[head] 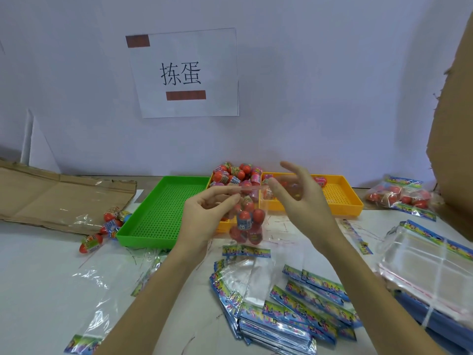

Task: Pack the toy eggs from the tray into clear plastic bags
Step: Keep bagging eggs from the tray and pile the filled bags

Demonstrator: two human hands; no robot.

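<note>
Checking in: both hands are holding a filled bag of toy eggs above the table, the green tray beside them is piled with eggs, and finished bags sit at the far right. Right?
Not quite. The head view shows the green tray holds no eggs; the loose eggs are piled in the yellow tray. The rest stands: left hand and right hand hold the filled bag, and finished bags sit at the far right.

- Left hand (204, 213) raised mid-frame, palm turned toward the camera, fingers curled, thumb and fingertips pinching the top edge of a bag (245, 221).
- Right hand (297, 193) level with it, fingers spread and loosely bent, thumb at the same bag edge.
- Both forearms bare, rising from bottom edge.
</note>
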